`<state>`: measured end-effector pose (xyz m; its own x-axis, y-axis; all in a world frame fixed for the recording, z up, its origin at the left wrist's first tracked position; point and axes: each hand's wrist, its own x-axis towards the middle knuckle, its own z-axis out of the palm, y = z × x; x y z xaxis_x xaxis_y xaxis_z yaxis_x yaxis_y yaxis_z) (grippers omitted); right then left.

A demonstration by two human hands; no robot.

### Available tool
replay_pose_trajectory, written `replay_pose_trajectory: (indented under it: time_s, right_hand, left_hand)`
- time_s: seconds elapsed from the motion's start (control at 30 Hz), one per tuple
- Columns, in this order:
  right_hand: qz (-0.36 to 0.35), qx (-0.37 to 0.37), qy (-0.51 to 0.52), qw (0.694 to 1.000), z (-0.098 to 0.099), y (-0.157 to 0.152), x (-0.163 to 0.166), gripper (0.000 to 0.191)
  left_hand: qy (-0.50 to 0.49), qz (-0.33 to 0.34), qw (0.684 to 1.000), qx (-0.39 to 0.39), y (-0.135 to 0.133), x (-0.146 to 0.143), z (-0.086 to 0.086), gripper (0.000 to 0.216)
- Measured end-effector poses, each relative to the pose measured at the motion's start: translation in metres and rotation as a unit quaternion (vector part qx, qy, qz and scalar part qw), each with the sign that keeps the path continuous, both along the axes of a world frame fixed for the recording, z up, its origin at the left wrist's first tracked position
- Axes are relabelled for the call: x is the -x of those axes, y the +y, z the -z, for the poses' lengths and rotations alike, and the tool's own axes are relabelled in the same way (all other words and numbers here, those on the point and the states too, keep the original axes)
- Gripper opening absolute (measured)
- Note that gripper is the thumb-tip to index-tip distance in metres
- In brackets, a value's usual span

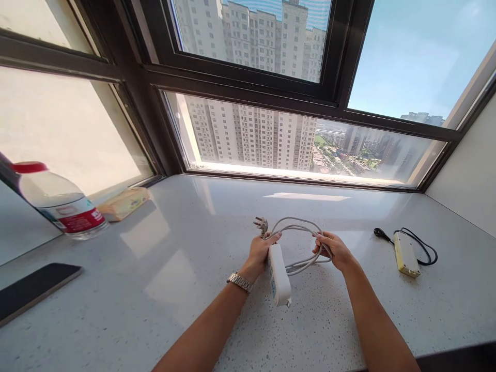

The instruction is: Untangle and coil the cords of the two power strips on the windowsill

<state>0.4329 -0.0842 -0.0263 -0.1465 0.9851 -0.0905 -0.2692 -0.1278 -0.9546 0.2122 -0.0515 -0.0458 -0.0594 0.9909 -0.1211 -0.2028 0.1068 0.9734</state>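
Note:
My left hand, with a metal watch on its wrist, is closed around one end of a white power strip and part of its cord. The strip's far end points down toward me, and its socket side faces left. A three-pin plug sticks up just above my left fingers. The grey cord hangs in several loose loops between my hands. My right hand pinches the right side of these loops between thumb and fingers.
On the speckled white sill, a second power strip with a black cord lies at right. At left are a red-capped water bottle, a tissue pack and a dark phone-like slab. Dark-framed windows stand behind.

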Motion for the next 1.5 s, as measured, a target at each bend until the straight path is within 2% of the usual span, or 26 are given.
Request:
replay_pose_trajectory:
  time_s: [0.1, 0.23, 0.33, 0.43, 0.57, 0.73, 0.93, 1.07, 1.17, 1.3, 1.4, 1.5]
  right_hand:
    - [-0.017, -0.006, -0.001, 1.000, 0.002, 0.000, -0.002, 0.038]
    - [-0.023, -0.014, 0.001, 1.000, 0.009, 0.003, 0.001, 0.042]
    - [0.030, 0.011, 0.004, 0.999, 0.012, 0.007, 0.005, 0.034]
    - [0.108, 0.048, 0.024, 0.993, 0.016, 0.012, 0.007, 0.028]
    - [0.197, 0.079, 0.037, 0.977, 0.025, 0.020, 0.002, 0.026]
    - [0.261, 0.069, 0.047, 0.962, 0.035, 0.029, -0.006, 0.028]
    - [0.335, 0.044, 0.036, 0.941, 0.041, 0.042, -0.028, 0.026]
    - [0.430, 0.028, 0.016, 0.902, 0.045, 0.051, -0.054, 0.021]
    - [0.522, 0.020, -0.011, 0.853, 0.049, 0.054, -0.075, 0.020]
    - [0.623, 0.013, -0.068, 0.779, 0.055, 0.054, -0.094, 0.020]
    - [0.657, 0.010, -0.119, 0.744, 0.055, 0.054, -0.098, 0.028]
    - [0.673, 0.001, -0.177, 0.718, 0.054, 0.051, -0.094, 0.046]
  left_hand:
    - [0.036, -0.042, 0.998, 0.001, 0.003, 0.003, 0.001, 0.054]
    - [0.177, -0.083, 0.980, -0.032, 0.009, 0.012, 0.003, 0.059]
    - [0.285, -0.091, 0.953, -0.037, 0.014, 0.018, 0.005, 0.050]
    - [0.351, -0.094, 0.931, -0.034, 0.014, 0.017, 0.006, 0.039]
    - [0.372, -0.044, 0.925, -0.062, 0.007, 0.011, 0.002, 0.029]
    - [0.369, -0.006, 0.925, -0.094, 0.000, 0.006, 0.000, 0.029]
    - [0.318, 0.076, 0.918, -0.225, -0.006, -0.001, 0.006, 0.028]
    - [0.367, 0.070, 0.878, -0.298, -0.013, -0.007, 0.009, 0.024]
    - [0.416, 0.057, 0.853, -0.310, -0.017, -0.009, 0.011, 0.024]
    - [0.446, 0.064, 0.834, -0.319, -0.017, -0.008, 0.011, 0.025]
    - [0.466, 0.073, 0.827, -0.305, -0.016, -0.007, 0.011, 0.024]
    - [0.481, 0.085, 0.824, -0.288, -0.017, -0.008, 0.011, 0.023]
